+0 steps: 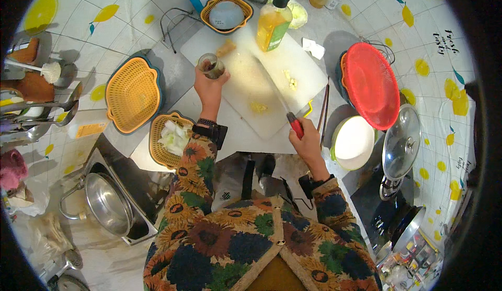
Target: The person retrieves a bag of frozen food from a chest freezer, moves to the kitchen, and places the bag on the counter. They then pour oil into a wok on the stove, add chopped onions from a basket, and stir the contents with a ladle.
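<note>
My left hand (209, 89) holds a small glass jar (211, 66) with dark contents, at the left edge of the white cutting board (251, 91). In my right hand (306, 140) is a kitchen knife (276, 91) by its red and black handle, the blade lying across the board. Minced pale yellow bits (258, 107) lie near the board's lower corner, and small chopped pieces (290, 80) sit right of the blade. A light brown piece (226, 48), perhaps ginger, rests above the jar. A bottle of yellow liquid (274, 24) with a green cap stands at the board's back.
At left are a yellow basket (133, 95) and a smaller one (154, 142) holding cut pale vegetable. On the right stand a red colander (371, 85), chopsticks (324, 110), a white bowl (354, 143) and a glass lid (401, 142). A sink with a metal basin (108, 204) is lower left.
</note>
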Demonstrator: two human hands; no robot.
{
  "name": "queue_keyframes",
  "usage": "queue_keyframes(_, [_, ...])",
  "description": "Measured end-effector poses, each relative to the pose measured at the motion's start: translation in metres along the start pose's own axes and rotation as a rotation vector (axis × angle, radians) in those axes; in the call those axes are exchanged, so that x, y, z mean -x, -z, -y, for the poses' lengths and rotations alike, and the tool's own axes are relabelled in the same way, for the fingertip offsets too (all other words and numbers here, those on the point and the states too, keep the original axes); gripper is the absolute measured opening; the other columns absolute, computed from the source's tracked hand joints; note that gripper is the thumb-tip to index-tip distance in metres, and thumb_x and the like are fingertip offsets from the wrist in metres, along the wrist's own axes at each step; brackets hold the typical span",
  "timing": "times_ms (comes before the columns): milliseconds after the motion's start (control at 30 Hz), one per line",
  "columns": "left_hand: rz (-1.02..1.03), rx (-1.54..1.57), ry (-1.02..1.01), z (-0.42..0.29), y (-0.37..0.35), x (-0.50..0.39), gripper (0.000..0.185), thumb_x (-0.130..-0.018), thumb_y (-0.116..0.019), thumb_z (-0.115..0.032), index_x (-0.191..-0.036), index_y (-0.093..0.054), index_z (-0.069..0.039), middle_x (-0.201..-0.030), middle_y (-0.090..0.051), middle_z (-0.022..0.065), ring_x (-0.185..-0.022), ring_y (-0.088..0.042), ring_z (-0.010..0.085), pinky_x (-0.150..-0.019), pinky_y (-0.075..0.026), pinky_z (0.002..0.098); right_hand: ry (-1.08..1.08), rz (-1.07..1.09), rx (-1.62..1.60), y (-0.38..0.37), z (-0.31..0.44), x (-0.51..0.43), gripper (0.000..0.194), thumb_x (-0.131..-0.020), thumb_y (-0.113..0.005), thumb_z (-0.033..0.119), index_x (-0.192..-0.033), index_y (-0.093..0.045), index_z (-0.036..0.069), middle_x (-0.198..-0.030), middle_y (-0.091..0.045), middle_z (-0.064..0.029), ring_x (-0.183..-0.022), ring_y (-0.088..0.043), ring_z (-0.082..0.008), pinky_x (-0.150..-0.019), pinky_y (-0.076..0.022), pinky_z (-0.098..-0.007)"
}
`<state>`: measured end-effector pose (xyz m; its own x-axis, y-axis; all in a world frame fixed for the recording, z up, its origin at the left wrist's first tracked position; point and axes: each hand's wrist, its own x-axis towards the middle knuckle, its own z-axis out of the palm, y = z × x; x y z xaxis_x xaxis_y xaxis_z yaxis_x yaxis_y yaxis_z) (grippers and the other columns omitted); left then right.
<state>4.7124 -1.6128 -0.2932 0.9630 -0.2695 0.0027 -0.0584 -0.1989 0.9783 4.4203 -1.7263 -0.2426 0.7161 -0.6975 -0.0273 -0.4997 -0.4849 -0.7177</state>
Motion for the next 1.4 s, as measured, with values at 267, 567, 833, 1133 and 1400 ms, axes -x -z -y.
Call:
queue_keyframes(267, [-0.015, -0.036, -0.123, -0.002, -0.014, 0.019, 0.082, -0.069, -0.082, -0.011, -0.138, -0.038, 0.000, -0.129, -0.054, 0.0188, -0.114, -0.058, 0.0290, -0.097, -0.047, 0.0361, -0.625, 0.210, -0.625, 0.010, -0.015, 0.074, 0.028, -0.100, -0.049, 0.028, -0.083, -0.052, 0.006, -0.058, -0.051, -0.0018, -0.042, -0.046, -0.0093, -0.039, -0.0378, -0.0250])
queue_keyframes(567, [0.442, -0.499, -0.313, 0.027, -0.022, 0.144, 0.099, -0.084, -0.070, -0.034, -0.151, -0.008, 0.004, -0.157, -0.011, 0.0275, -0.146, -0.009, 0.0423, -0.117, -0.009, 0.0522, -0.652, 0.138, -1.043, -0.011, -0.034, 0.122, 0.032, -0.101, -0.047, 0.036, -0.091, -0.053, 0.006, -0.063, -0.053, -0.0010, -0.045, -0.049, -0.0093, -0.040, -0.0400, -0.0246])
queue_keyframes(833, [0.457, -0.694, -0.371, 0.033, -0.042, 0.134, 0.098, -0.086, -0.065, -0.043, -0.149, -0.011, 0.008, -0.156, -0.013, 0.0284, -0.146, -0.009, 0.0430, -0.117, -0.008, 0.0538, -0.707, 0.119, -1.081, -0.022, -0.044, 0.130, 0.034, -0.101, -0.047, 0.039, -0.097, -0.052, 0.005, -0.066, -0.052, -0.0023, -0.047, -0.050, -0.0103, -0.039, -0.0405, -0.0255])
queue_keyframes(1133, [0.463, -0.494, -0.328, 0.033, -0.058, 0.136, 0.078, -0.097, -0.049, -0.040, -0.150, -0.014, 0.006, -0.156, -0.017, 0.0269, -0.147, -0.010, 0.0407, -0.117, -0.003, 0.0527, -0.686, 0.145, -1.033, -0.084, 0.003, 0.103, 0.034, -0.103, -0.045, 0.038, -0.091, -0.052, 0.006, -0.066, -0.052, -0.0018, -0.045, -0.047, -0.0095, -0.040, -0.0393, -0.0255])
queue_keyframes(1400, [0.489, -0.169, -0.168, -0.018, -0.055, 0.153, 0.061, -0.097, -0.050, -0.017, -0.150, -0.024, -0.001, -0.150, -0.032, 0.0262, -0.141, -0.030, 0.0368, -0.117, -0.023, 0.0377, -0.702, 0.210, -1.213, -0.040, 0.004, 0.118, 0.034, -0.100, -0.048, 0.041, -0.093, -0.053, 0.009, -0.067, -0.052, -0.0003, -0.044, -0.046, -0.0093, -0.037, -0.0385, -0.0254])
